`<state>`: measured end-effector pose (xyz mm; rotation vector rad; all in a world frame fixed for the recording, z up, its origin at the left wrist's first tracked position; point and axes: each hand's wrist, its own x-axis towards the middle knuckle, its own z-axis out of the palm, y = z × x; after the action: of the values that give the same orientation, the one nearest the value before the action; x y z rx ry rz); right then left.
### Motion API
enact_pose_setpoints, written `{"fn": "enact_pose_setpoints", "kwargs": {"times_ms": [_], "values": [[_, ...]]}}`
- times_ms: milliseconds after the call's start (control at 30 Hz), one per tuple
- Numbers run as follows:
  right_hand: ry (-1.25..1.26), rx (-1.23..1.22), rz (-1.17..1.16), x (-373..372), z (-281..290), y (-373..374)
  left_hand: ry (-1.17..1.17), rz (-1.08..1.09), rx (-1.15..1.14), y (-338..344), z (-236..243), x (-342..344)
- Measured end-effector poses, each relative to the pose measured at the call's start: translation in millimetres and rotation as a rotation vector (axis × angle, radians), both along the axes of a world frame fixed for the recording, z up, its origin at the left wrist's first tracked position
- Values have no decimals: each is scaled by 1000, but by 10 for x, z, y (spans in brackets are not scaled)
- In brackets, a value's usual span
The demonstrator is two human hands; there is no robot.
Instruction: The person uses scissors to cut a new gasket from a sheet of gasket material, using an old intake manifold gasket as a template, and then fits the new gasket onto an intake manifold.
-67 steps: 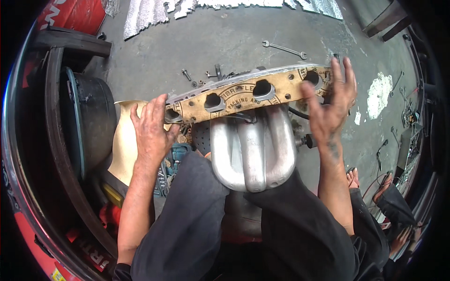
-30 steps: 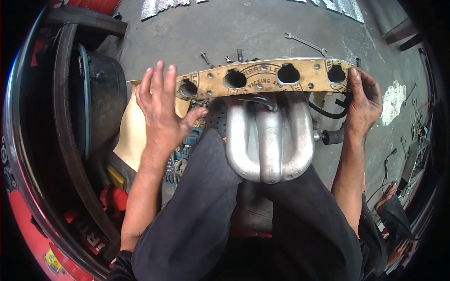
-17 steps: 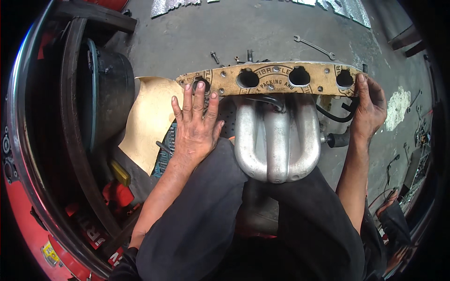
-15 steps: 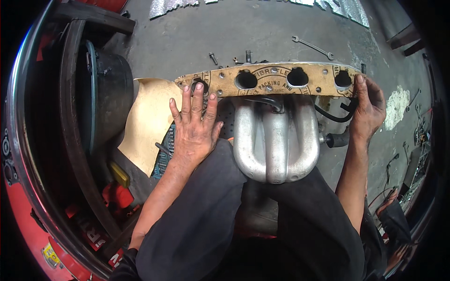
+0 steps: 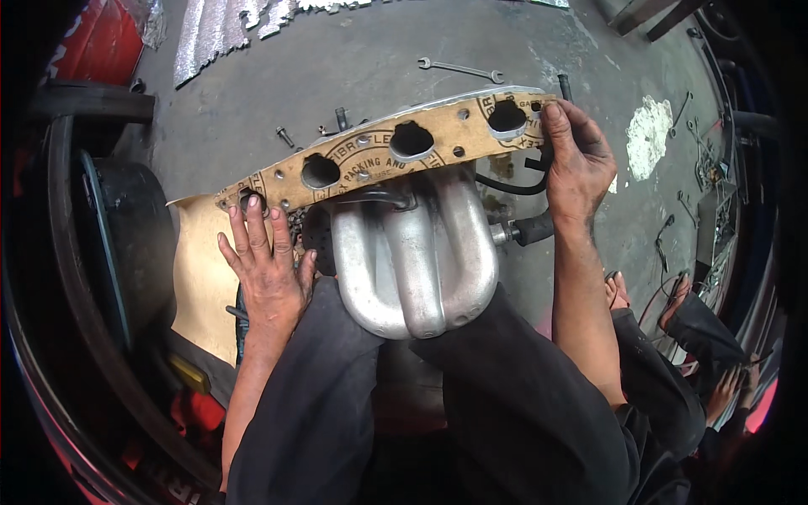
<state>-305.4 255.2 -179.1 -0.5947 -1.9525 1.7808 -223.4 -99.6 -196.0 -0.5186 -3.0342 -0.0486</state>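
A tan paper gasket [image 5: 446,135] with printed lettering, several large ports and smaller holes lies along the flange of a silver intake manifold [image 5: 421,278], which rests on my thighs. At the gasket's right end, my right hand [image 5: 579,164] is closed on it, thumb on top and fingers curled around the edge. My left hand [image 5: 268,261] is spread, palm down, with fingertips at the lower edge of the left end. A black hose [image 5: 513,187] hangs from the manifold. Left of it, a loose tan sheet [image 5: 202,286] lies on the floor.
A spanner [image 5: 461,69], loose bolts [image 5: 284,137] and foil sheets [image 5: 210,46] lie on the floor [image 5: 337,76]. A dark drum [image 5: 126,252] and frame [image 5: 71,210] stand left. Another person's legs and feet [image 5: 690,311] are at the right, near scattered tools [image 5: 699,135].
Since the oldest frame, my right hand has gone from spread to gripping the gasket, while my left opened from its hold. Lately the gasket's right end has risen in view and its left end dropped.
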Motion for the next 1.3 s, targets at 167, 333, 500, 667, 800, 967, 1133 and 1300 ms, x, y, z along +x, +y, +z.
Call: {"fn": "enact_pose_setpoints", "kwargs": {"times_ms": [167,333,500,667,800,967,1133,1300], "values": [[32,-29,5,-99,-11,-37,-1,22,3,29,-3,0],[31,-14,-26,-96,12,-61,9,28,-32,27,36,-19],[22,21,-15,-76,-98,-69,17,30,-25,-19,61,-13],[291,1145,129,270,59,-203,21,33,-3,46,76,-32],[74,1283,499,395,-160,-430,25,29,-3,-15,68,-20],[86,1295,441,449,-136,-321,24,12,7,-9,91,-53],[82,1289,433,437,-128,-360,24,26,10,-28,95,-55],[58,1286,420,471,-126,-359,29,19,12,-28,93,-61]]}}
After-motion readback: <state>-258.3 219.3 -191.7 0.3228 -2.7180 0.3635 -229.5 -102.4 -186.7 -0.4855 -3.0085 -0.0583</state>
